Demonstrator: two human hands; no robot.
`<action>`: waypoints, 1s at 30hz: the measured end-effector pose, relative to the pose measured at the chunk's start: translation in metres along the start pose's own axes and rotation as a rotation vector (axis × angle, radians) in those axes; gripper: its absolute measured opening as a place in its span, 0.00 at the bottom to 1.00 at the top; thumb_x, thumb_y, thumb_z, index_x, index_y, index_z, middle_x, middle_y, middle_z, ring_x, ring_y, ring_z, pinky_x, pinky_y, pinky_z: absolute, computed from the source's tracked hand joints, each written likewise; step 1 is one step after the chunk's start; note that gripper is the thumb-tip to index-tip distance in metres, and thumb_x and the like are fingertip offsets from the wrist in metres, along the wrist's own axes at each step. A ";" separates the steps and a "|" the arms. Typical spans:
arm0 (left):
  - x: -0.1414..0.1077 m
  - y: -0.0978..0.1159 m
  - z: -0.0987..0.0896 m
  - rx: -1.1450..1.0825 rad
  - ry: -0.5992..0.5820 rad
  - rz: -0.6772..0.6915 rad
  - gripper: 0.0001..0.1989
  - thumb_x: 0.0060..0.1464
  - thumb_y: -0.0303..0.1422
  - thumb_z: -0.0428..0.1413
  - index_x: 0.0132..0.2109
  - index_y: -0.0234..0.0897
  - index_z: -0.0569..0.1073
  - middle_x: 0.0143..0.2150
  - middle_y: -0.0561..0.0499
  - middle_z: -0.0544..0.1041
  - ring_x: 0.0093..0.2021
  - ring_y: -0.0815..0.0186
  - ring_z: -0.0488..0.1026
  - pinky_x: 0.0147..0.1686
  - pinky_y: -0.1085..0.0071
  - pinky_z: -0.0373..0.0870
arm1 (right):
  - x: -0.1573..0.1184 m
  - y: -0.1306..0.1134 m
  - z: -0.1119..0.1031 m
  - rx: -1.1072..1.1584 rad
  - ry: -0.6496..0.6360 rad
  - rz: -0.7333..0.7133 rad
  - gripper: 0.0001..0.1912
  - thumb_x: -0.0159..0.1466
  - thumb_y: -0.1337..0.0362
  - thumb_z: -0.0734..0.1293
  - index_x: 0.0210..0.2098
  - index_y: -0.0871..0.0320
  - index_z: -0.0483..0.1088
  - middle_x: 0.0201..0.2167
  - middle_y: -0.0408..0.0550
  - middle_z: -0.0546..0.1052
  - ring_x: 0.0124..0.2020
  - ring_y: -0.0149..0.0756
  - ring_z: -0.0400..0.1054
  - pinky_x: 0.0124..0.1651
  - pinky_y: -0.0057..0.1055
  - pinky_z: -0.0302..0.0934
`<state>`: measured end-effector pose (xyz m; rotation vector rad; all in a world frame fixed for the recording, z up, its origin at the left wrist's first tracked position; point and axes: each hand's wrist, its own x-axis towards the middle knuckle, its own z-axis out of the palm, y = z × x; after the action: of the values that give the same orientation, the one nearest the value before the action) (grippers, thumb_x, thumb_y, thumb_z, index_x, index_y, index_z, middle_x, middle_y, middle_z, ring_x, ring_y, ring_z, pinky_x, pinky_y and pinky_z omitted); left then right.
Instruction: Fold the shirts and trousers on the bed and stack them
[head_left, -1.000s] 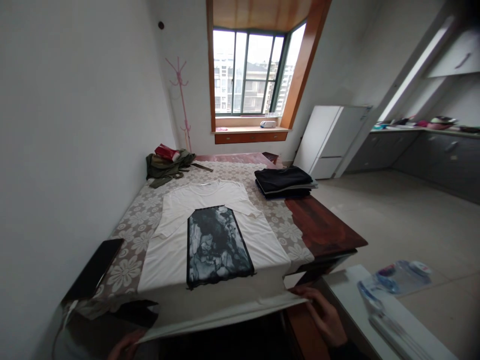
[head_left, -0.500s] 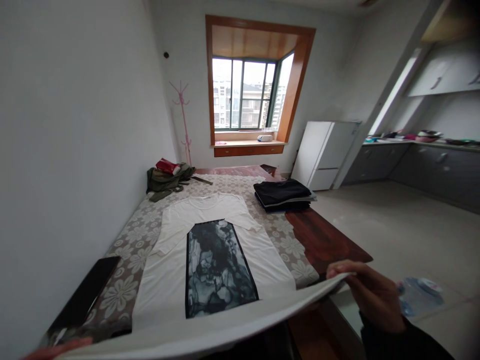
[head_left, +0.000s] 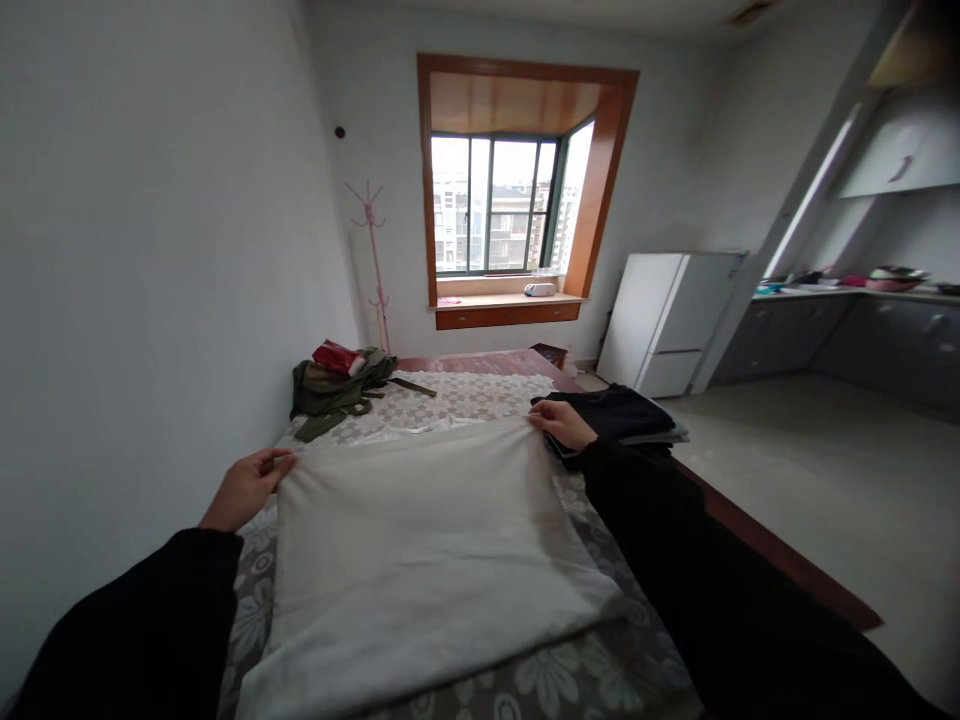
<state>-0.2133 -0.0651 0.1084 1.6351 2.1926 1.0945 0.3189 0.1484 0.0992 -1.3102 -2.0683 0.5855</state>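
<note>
A white T-shirt (head_left: 420, 540) lies over the patterned tablecloth (head_left: 525, 685), doubled over with its hem edge at the far side. My left hand (head_left: 247, 485) pinches the far left corner of the hem. The far right corner is pinched in my right hand (head_left: 562, 425), right beside a stack of dark folded clothes (head_left: 622, 415). Beyond the hem a narrow strip of the shirt's upper part shows. The dark print on its front is hidden under the fold.
An olive backpack (head_left: 311, 390) with a red packet (head_left: 337, 357) on it sits at the far left by the wall. Bare reddish wood (head_left: 780, 555) forms the right edge. A pink coat rack (head_left: 379, 265) and a white fridge (head_left: 652, 315) stand beyond.
Both hands have carried the shirt's hem forward, away from me, folding the lower part over the print. The view has tilted up slightly.
</note>
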 end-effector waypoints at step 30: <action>0.081 -0.037 0.065 0.209 -0.188 -0.246 0.33 0.53 0.51 0.53 0.59 0.34 0.65 0.51 0.37 0.79 0.31 0.59 0.79 0.25 0.67 0.73 | 0.053 0.010 0.075 -0.245 -0.003 -0.034 0.18 0.64 0.63 0.67 0.53 0.58 0.68 0.56 0.56 0.73 0.51 0.43 0.71 0.54 0.35 0.63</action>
<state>-0.2344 0.0313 0.0596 1.4254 2.3658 0.6392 0.2560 0.1973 0.0533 -1.4059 -2.2137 0.3261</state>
